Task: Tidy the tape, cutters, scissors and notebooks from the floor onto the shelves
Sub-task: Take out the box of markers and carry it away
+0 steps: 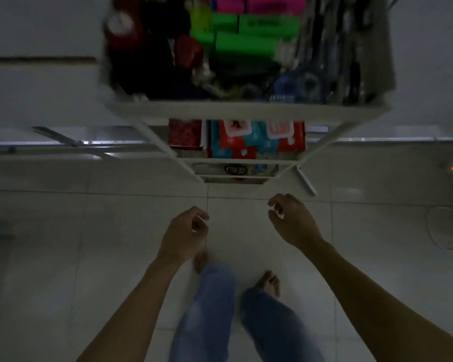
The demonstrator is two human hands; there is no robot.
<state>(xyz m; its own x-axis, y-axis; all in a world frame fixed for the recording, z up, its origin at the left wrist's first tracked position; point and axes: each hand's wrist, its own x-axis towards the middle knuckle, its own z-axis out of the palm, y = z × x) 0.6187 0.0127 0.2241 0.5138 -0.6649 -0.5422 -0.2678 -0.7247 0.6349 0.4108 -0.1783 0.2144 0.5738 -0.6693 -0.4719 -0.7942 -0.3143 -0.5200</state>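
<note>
Left hand (186, 228), right hand (293, 220): grips loosely curled, empty. White shelf rack (243, 111) at 12 o'clock, stocked. Scan floor (63, 257) for leftovers.

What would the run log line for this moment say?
left hand: empty, loosely curled | right hand: empty, loosely curled | shelf rack: stocked on visible tiers | tiled floor: no task items visible

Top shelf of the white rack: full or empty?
Full. The top shelf is crowded edge to edge with green boxes, pink boxes and dark red items, though blur hides details.
</note>
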